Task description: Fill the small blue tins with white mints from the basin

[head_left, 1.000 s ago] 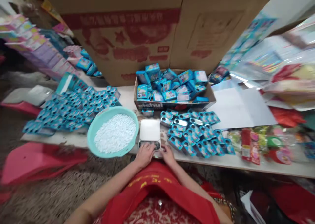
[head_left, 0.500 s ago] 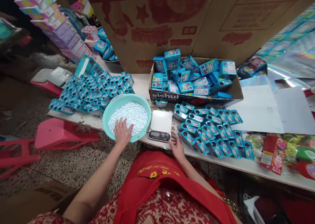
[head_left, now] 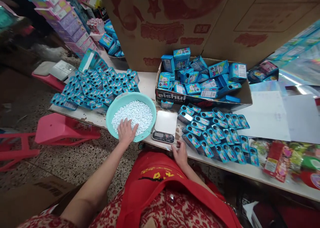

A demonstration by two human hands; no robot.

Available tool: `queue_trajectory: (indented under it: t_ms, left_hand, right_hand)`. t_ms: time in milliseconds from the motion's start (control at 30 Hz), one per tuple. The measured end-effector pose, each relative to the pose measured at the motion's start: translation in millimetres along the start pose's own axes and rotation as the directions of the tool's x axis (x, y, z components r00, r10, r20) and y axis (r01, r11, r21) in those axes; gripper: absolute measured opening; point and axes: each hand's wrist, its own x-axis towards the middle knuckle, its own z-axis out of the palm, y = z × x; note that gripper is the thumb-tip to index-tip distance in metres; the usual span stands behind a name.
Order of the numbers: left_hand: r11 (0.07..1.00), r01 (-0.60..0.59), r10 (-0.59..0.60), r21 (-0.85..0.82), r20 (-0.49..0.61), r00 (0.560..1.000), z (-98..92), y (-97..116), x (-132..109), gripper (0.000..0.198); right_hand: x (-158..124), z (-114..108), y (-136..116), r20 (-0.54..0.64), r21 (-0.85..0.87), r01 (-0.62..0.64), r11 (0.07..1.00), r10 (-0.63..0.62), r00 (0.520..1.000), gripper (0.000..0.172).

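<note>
My left hand (head_left: 127, 131) lies in a teal bowl (head_left: 117, 104) of small white pellets (head_left: 137, 112), fingers spread on the pile at its near side. My right hand (head_left: 179, 152) rests at the table's front edge, fingers loosely apart, just right of a small white digital scale (head_left: 165, 123) and touching nothing I can make out. Rows of small blue tins (head_left: 217, 138) lie right of the scale. A larger pile of blue tins (head_left: 97, 87) lies left of the bowl.
A cardboard tray (head_left: 246, 96) of blue boxes stands behind the scale, with big cardboard cartons (head_left: 195, 21) behind it. White sheets (head_left: 270, 116) and coloured packets (head_left: 277, 154) lie at the right. Pink stools (head_left: 60, 131) stand on the floor at left.
My left hand left the scale and went into the bowl of pellets. My right hand stayed by the scale's right corner. The view swung slightly down and left.
</note>
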Motion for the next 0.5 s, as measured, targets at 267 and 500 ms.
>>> queue_trajectory:
  t_ms: [267, 500]
  left_hand:
    - [1.0, 0.006, -0.006, 0.007, 0.013, 1.0, -2.7, 2.3, -0.2, 0.052]
    - [1.0, 0.008, -0.008, 0.005, 0.011, 1.0, -2.2, 1.4, -0.9, 0.051]
  right_hand:
    - [3.3, -0.9, -30.2, 0.198, -0.353, 0.585, 0.73, -0.553, 0.809, 0.024]
    - [6.2, 9.8, -29.1, 0.266, -0.419, 0.566, 0.71, -0.5, 0.824, 0.026]
